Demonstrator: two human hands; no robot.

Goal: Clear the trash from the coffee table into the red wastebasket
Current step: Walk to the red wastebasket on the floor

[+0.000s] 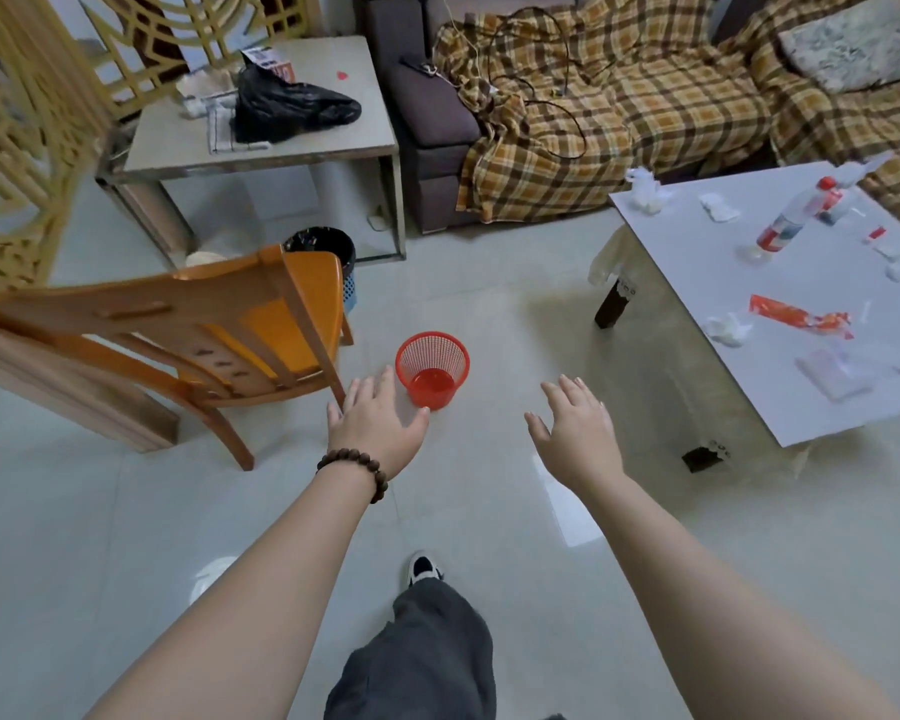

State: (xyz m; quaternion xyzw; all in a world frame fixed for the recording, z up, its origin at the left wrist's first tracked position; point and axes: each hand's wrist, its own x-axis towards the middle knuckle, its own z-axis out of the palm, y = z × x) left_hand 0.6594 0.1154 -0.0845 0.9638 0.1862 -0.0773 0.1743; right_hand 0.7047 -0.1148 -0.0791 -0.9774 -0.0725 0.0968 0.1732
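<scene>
At nine o'clock an orange wooden chair (240, 324) stands on the pale tiled floor (489, 283), and behind it at eleven o'clock a side table (261, 142) carries a black plastic bag (292, 103). My left hand (372, 423), beaded bracelet (357, 472) on the wrist, is stretched out palm down with the fingers spread and released, gripping nothing. Just beyond its fingertips, at twelve o'clock, the red wastebasket (432, 368) stands upright on the floor; I can see its bare bottom through the mesh. My right hand (575, 428) reaches forward at one o'clock, also loose and flat, holding nothing. Farther right, at two to three o'clock, the coffee table (697, 283) is well apart from the basket. On its white top lie crumpled tissues (728, 330), a red snack wrapper (796, 317), a plastic bottle (793, 220) on its side and a clear plastic packet (832, 376). A sofa under a plaid blanket (619, 106) sits behind it.
</scene>
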